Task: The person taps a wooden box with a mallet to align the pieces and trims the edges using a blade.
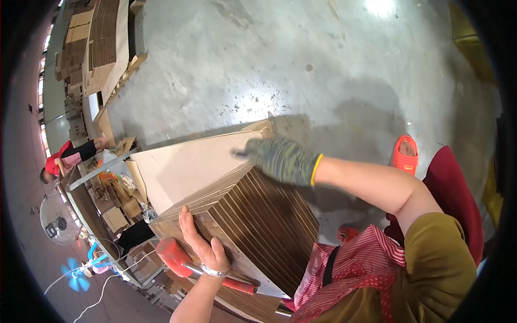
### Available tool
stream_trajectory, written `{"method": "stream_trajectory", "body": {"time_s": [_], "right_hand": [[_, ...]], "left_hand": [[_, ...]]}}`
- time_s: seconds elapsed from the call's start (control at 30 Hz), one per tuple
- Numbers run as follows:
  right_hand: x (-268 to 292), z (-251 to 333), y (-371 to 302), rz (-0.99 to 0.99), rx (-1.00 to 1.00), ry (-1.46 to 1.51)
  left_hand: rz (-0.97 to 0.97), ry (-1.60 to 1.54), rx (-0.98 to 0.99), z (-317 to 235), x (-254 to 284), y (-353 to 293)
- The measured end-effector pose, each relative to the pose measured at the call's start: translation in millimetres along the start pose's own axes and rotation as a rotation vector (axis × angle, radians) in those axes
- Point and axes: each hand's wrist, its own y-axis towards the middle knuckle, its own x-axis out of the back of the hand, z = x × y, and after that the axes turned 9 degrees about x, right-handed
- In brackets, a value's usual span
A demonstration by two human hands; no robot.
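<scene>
My bare left hand (pixel 203 248), with a bracelet at the wrist, lies with fingers stretched on the near face of a stack of thin brown boards (pixel 264 220). Beneath that wrist a mallet (pixel 173 257) with a red head and a red-and-black handle rests on the same face. My right hand (pixel 280 160) wears a grey-green knitted glove with a yellow cuff. It is over the far corner of the stack, above a pale flat panel (pixel 180 169); its fingers are blurred, and I cannot see anything held in them.
Tall stacks of brown board (pixel 102 48) stand at the upper left. A metal-framed workbench (pixel 94 210) holds cardboard pieces. A standing fan (pixel 56 219) and a small blue fan (pixel 75 274) are left, with a white cable. Another person (pixel 67 156) in red is beyond.
</scene>
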Motion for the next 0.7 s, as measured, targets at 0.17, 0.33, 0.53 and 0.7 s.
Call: {"method": "stream_trajectory", "body": {"time_s": [0.17, 0.33, 0.53, 0.7], "right_hand": [[-9, -5, -11, 0.393, -0.651, -0.041], [-13, -27, -22, 0.140, -0.069, -0.070], [4, 9, -5, 0.239, -0.338, 0.051], [-2, -47, -26, 0.273, -0.467, -0.029]], "left_hand": [[-0.007, -0.098, 0.013, 5, -6, -1], [-0.074, -0.173, 0.028, 7, -5, -7], [-0.075, -0.098, 0.074, 15, -2, -15], [-0.078, -0.082, 0.015, 9, -8, -6]]}}
